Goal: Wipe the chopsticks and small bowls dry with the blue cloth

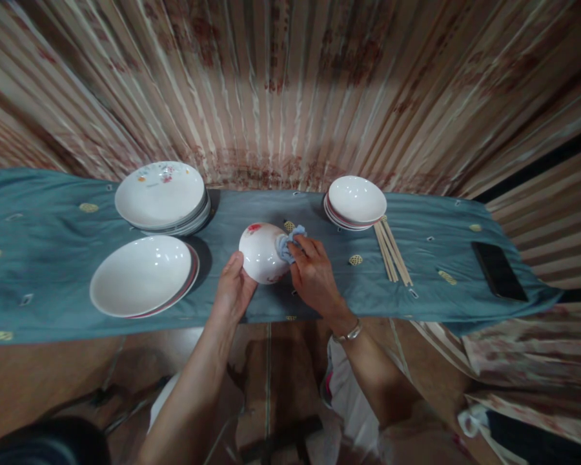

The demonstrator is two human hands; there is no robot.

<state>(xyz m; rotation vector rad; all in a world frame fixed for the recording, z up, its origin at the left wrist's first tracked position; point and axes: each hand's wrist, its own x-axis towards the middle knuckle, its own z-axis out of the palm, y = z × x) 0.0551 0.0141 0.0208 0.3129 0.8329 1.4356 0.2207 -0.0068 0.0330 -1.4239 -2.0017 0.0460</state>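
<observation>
A white bowl point(261, 255) with red flower prints is held over the middle of the table, its outside and foot turned towards the camera. My left hand point(235, 284) is closed on the bowl's left rim, thumb on the outer wall. In my right hand point(312, 271) a crumpled light-blue cloth point(290, 243) is pinched, pressed against the bowl's foot on the right side. The fingers under the bowl are hidden.
Stacked plates point(159, 194) and large bowls point(142, 274) stand on the left. To the right are small stacked bowls point(357, 200), several chopsticks point(392, 252) and a black phone point(499, 271). A teal cloth point(252, 310) covers the table; a curtain point(281, 84) hangs behind it.
</observation>
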